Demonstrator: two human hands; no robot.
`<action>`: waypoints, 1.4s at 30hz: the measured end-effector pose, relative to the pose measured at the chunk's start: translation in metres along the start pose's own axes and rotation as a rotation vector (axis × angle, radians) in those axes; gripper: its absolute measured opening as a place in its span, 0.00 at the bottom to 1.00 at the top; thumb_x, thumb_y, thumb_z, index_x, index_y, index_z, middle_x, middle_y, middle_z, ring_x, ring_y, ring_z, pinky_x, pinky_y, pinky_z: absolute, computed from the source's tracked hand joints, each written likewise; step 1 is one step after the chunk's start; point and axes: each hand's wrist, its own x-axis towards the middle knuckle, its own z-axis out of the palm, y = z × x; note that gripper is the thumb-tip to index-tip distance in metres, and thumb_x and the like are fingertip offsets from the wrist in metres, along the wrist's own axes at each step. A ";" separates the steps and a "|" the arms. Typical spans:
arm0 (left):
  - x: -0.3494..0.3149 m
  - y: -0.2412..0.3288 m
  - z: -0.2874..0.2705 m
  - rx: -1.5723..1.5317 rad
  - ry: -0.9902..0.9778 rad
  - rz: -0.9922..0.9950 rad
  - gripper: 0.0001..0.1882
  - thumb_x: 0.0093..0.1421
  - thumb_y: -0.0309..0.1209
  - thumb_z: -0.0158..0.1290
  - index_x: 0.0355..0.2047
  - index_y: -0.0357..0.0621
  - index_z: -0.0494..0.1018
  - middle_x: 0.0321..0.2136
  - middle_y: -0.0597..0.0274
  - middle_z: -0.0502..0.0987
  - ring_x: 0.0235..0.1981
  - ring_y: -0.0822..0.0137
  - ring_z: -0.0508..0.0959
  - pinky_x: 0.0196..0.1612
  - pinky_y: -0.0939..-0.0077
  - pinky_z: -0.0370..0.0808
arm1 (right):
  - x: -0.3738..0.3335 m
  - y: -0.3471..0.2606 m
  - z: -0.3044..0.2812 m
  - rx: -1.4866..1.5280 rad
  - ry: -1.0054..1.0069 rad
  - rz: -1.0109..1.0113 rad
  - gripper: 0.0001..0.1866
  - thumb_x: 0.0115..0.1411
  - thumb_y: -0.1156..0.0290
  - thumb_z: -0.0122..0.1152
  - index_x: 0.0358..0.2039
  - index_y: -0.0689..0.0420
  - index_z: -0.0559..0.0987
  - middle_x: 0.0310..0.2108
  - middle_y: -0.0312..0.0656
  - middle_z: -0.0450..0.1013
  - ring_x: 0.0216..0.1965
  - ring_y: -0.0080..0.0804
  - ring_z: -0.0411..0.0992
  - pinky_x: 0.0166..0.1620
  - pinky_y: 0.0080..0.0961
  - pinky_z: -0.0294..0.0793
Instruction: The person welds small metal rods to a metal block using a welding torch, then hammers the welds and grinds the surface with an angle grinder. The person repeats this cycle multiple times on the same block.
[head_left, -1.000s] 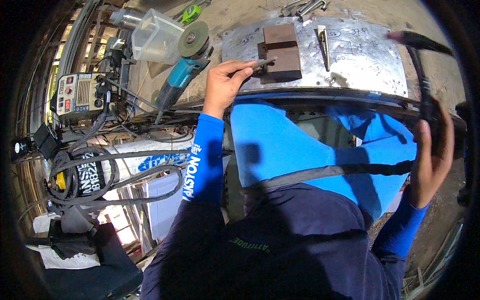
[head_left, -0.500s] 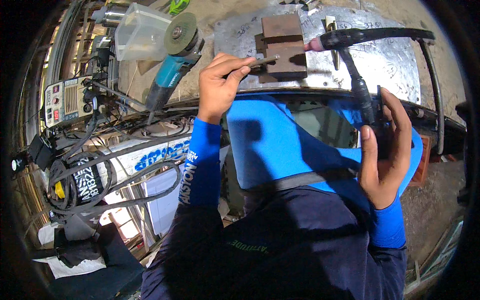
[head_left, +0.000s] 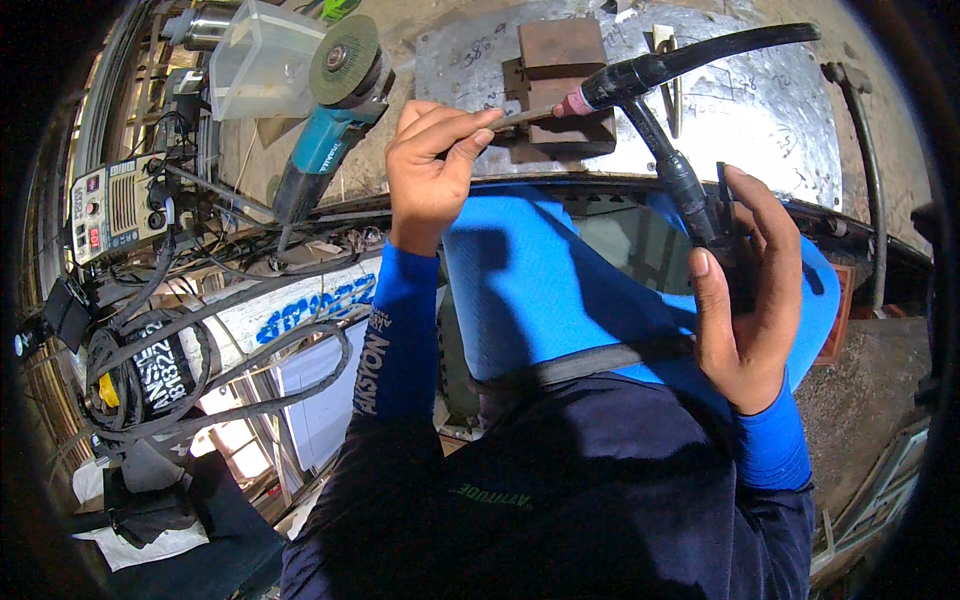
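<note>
My left hand (head_left: 435,165) pinches a thin metal rod (head_left: 525,118) between thumb and fingers, its free end pointing right over the workpiece. With thumb and fingers around its dark handle, my right hand (head_left: 745,300) holds a black TIG welding torch (head_left: 655,140). The torch's pink nozzle (head_left: 574,103) is at the rod's free end; whether they touch I cannot tell. Beneath them, brown rusty steel blocks (head_left: 562,48) sit on a grey metal plate (head_left: 455,75) with handwritten marks. Part of the torch's lower end is hidden in my right palm.
An angle grinder (head_left: 335,135) lies left of the plate, beside a clear plastic container (head_left: 260,65). Further left are a welding machine (head_left: 120,208) and coiled black cables (head_left: 130,385). Another thin rod (head_left: 675,95) lies on the plate. A metal post (head_left: 868,170) stands at the right.
My right hand has moved left with the torch, bringing its nozzle from the blocks' right side to the rod's end. The left hand keeps its pinch; the view has shifted slightly.
</note>
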 end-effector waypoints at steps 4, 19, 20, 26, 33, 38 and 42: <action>-0.001 0.000 -0.001 -0.009 -0.008 -0.007 0.12 0.57 0.21 0.66 0.42 0.45 0.89 0.31 0.63 0.84 0.37 0.63 0.75 0.45 0.71 0.74 | 0.001 0.000 0.001 -0.046 0.001 -0.022 0.28 0.66 0.83 0.59 0.67 0.67 0.71 0.63 0.55 0.72 0.63 0.44 0.73 0.66 0.33 0.68; 0.000 -0.001 -0.001 -0.018 0.002 -0.003 0.11 0.57 0.23 0.67 0.42 0.45 0.89 0.30 0.63 0.84 0.36 0.63 0.76 0.44 0.70 0.74 | 0.003 -0.001 -0.001 -0.087 -0.087 -0.039 0.26 0.66 0.83 0.58 0.65 0.68 0.71 0.61 0.58 0.74 0.60 0.49 0.76 0.66 0.36 0.70; -0.001 -0.001 -0.001 -0.021 0.008 -0.009 0.11 0.58 0.24 0.67 0.42 0.45 0.89 0.30 0.63 0.84 0.36 0.63 0.76 0.44 0.70 0.74 | 0.003 0.001 -0.001 -0.067 -0.080 -0.054 0.26 0.66 0.83 0.59 0.65 0.67 0.72 0.62 0.58 0.74 0.61 0.48 0.76 0.66 0.36 0.71; -0.002 -0.002 -0.002 -0.016 -0.033 -0.017 0.11 0.59 0.22 0.66 0.43 0.42 0.88 0.34 0.61 0.85 0.39 0.64 0.77 0.47 0.70 0.74 | -0.003 0.004 0.003 0.022 0.039 -0.023 0.27 0.67 0.83 0.59 0.66 0.67 0.71 0.64 0.55 0.72 0.64 0.43 0.72 0.67 0.33 0.68; -0.001 0.002 -0.001 -0.014 -0.010 -0.045 0.13 0.57 0.21 0.66 0.42 0.45 0.89 0.31 0.63 0.84 0.38 0.63 0.75 0.45 0.71 0.74 | -0.004 0.004 -0.002 -0.049 0.028 -0.020 0.28 0.66 0.83 0.60 0.67 0.67 0.70 0.64 0.54 0.72 0.63 0.42 0.73 0.67 0.33 0.68; -0.002 0.000 0.000 -0.035 -0.011 -0.056 0.12 0.57 0.23 0.67 0.43 0.45 0.89 0.31 0.63 0.84 0.38 0.64 0.75 0.45 0.70 0.74 | -0.005 0.004 0.000 0.002 0.046 0.017 0.28 0.67 0.82 0.60 0.67 0.67 0.70 0.64 0.53 0.72 0.63 0.40 0.72 0.66 0.33 0.68; -0.002 0.000 -0.001 -0.039 -0.012 -0.058 0.12 0.57 0.23 0.67 0.43 0.45 0.89 0.31 0.63 0.84 0.38 0.64 0.75 0.45 0.70 0.74 | -0.004 0.001 0.002 0.103 0.045 0.081 0.29 0.66 0.82 0.60 0.68 0.67 0.69 0.64 0.51 0.71 0.60 0.36 0.71 0.65 0.30 0.67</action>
